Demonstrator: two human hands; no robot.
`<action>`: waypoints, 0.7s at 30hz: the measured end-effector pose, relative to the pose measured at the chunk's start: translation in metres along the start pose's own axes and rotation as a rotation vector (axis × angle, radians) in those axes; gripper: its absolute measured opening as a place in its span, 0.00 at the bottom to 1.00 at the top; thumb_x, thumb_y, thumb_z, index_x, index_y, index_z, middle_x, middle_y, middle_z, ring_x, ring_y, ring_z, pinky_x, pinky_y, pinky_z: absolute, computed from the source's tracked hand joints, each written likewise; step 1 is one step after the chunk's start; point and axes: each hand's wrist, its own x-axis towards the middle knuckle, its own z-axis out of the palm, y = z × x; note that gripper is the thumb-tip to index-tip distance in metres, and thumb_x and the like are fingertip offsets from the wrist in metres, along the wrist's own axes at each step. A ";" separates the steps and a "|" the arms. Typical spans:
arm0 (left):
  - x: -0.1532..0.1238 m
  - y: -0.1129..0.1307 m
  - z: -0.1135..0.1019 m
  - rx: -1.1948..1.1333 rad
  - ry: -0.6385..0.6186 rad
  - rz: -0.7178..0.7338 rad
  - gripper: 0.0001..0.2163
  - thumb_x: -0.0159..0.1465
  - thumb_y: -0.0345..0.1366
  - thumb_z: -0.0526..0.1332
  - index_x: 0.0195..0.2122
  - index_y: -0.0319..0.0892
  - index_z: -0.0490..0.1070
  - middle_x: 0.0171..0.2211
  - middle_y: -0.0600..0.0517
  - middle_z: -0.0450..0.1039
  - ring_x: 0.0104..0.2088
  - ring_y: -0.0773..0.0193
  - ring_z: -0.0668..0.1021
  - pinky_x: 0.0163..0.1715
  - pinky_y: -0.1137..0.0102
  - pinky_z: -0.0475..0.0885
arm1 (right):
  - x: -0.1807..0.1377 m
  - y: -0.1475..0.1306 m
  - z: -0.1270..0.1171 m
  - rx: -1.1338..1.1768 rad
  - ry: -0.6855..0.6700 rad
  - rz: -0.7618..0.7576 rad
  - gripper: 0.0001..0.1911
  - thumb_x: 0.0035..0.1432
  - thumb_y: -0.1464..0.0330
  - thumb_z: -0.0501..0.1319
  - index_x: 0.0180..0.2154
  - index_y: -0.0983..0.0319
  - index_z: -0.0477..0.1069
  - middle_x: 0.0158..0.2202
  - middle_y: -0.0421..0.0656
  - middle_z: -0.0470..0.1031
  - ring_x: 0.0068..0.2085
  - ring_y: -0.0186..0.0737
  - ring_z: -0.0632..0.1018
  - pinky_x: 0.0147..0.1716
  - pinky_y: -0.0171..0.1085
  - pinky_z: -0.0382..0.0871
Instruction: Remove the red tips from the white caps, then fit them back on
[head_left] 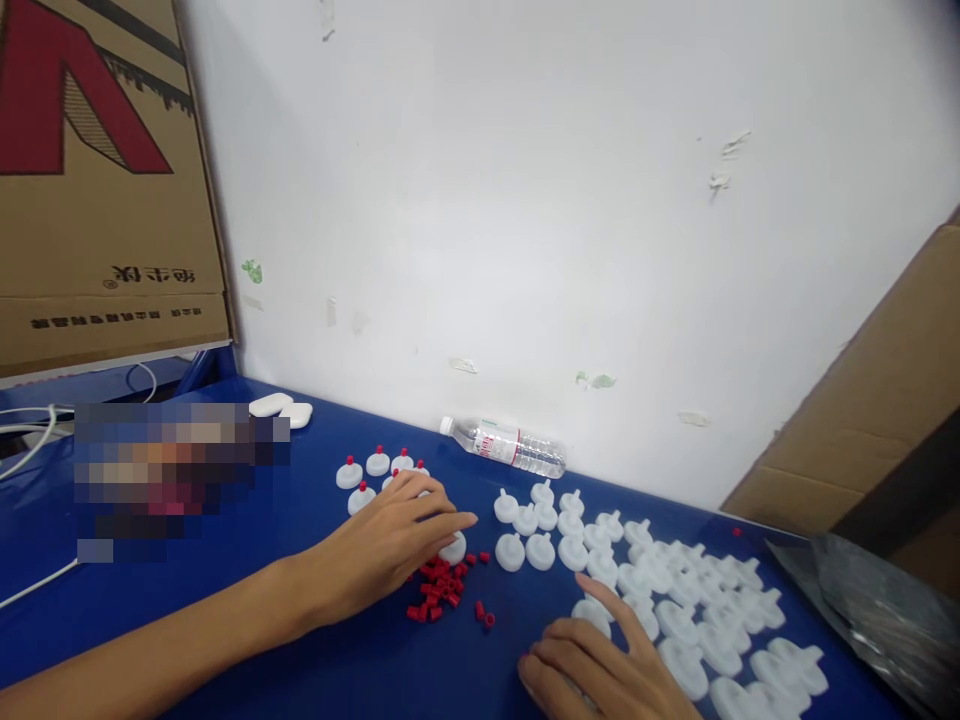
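My left hand (390,545) reaches across the blue table (225,600), fingers curled over a white disc part (454,548) beside a pile of small red caps (439,590). Behind it stand several white discs fitted with red caps (377,462). My right hand (600,675) rests low at the front, fingers bent and pressed on white disc parts at the edge of a wide spread of uncapped white discs (675,590). What the left fingers grip is partly hidden.
A clear water bottle (506,446) lies against the white wall. Cardboard boxes stand at the far left (105,180) and right (877,420). A white case (281,408) and white cables (30,425) lie at the left; a dark plastic bag (877,610) at the right.
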 end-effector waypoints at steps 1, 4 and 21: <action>0.000 -0.001 0.000 0.011 0.004 -0.001 0.18 0.74 0.24 0.54 0.61 0.46 0.67 0.46 0.48 0.75 0.46 0.55 0.71 0.49 0.58 0.67 | 0.000 0.000 0.000 0.003 -0.004 0.008 0.14 0.73 0.74 0.53 0.39 0.57 0.75 0.30 0.33 0.80 0.36 0.29 0.80 0.73 0.46 0.41; 0.000 -0.002 -0.001 0.025 0.007 -0.012 0.15 0.75 0.25 0.56 0.60 0.45 0.68 0.47 0.48 0.75 0.49 0.54 0.71 0.50 0.58 0.67 | 0.000 0.000 0.002 0.006 0.002 0.027 0.14 0.75 0.71 0.52 0.40 0.57 0.76 0.30 0.33 0.78 0.35 0.28 0.80 0.73 0.46 0.41; -0.003 0.010 -0.003 -0.092 0.214 -0.073 0.08 0.71 0.26 0.54 0.46 0.45 0.66 0.57 0.47 0.74 0.62 0.57 0.72 0.60 0.60 0.68 | 0.011 -0.004 -0.002 0.046 0.038 -0.034 0.17 0.74 0.74 0.51 0.40 0.56 0.77 0.31 0.32 0.78 0.36 0.27 0.79 0.73 0.42 0.40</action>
